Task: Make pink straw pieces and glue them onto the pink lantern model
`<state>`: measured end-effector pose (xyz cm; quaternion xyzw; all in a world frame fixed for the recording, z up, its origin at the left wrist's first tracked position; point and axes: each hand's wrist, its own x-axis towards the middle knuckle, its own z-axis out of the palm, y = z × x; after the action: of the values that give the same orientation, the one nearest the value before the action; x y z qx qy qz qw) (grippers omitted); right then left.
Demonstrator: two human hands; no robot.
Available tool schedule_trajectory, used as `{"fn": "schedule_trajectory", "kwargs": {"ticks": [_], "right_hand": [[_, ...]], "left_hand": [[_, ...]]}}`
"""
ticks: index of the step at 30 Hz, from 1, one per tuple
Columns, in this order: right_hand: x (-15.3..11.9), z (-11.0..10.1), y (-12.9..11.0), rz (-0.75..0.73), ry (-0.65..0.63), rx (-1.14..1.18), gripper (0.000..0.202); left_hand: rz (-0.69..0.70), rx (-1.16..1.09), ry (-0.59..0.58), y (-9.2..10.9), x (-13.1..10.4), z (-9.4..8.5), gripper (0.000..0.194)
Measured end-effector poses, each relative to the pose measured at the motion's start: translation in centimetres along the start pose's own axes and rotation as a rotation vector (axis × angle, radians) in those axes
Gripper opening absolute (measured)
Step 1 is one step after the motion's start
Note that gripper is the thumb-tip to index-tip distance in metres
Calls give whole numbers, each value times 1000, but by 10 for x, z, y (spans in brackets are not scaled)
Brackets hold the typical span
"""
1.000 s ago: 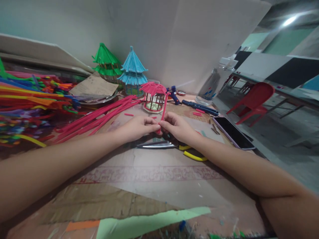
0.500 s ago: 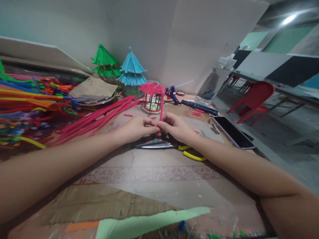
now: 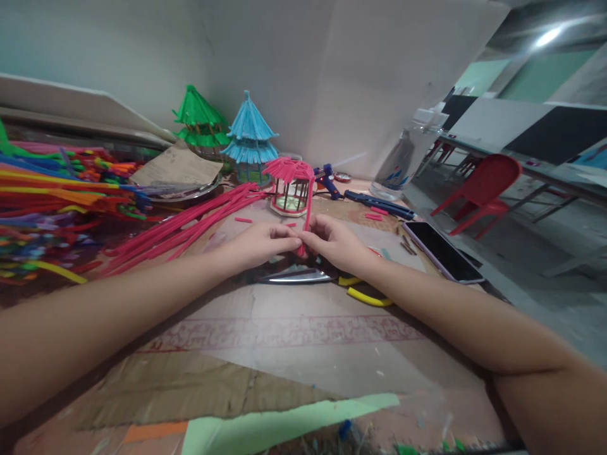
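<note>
My left hand (image 3: 265, 245) and my right hand (image 3: 337, 245) meet fingertip to fingertip over the table. Between them a pink pipe cleaner (image 3: 309, 207) stands upright, its lower end pinched by both thumbs and fingers. Just behind is a small model pavilion (image 3: 290, 201) with brown posts, a pale base and a pink pipe-cleaner roof. The pipe cleaner's top overlaps that roof's right edge; I cannot tell whether they touch. Below my hands lie scissors with a metal blade (image 3: 298, 277) and yellow handles (image 3: 370, 297), partly hidden by my right arm.
Green (image 3: 202, 110) and blue (image 3: 250, 126) model pavilions stand behind. Pink pipe cleaners (image 3: 184, 230) and a multicoloured pile (image 3: 61, 196) lie left. Rightward are a glue gun (image 3: 327, 181), a dark blue long-handled tool (image 3: 377, 203), a bottle (image 3: 396, 164) and a phone (image 3: 443, 251).
My hands stay almost in place. A little more of the pink pipe cleaner's lower end shows beneath the fingertips.
</note>
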<state>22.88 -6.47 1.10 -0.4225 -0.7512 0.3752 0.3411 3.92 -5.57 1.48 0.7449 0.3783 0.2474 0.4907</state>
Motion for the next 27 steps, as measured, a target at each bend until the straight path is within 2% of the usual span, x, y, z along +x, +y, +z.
{"fn": "schedule_trajectory", "kwargs": {"ticks": [8,15,27], "right_hand": [[0,0,3,-19,6,5,22],[0,2,0,-1,-21,125,19],[0,2,2,-26,-5,124,17]], "left_hand": [[11,8,-3,1,-1,2,28],[4,12,0,1,0,2,26],[16,0,-10,-1,0,1,27]]}}
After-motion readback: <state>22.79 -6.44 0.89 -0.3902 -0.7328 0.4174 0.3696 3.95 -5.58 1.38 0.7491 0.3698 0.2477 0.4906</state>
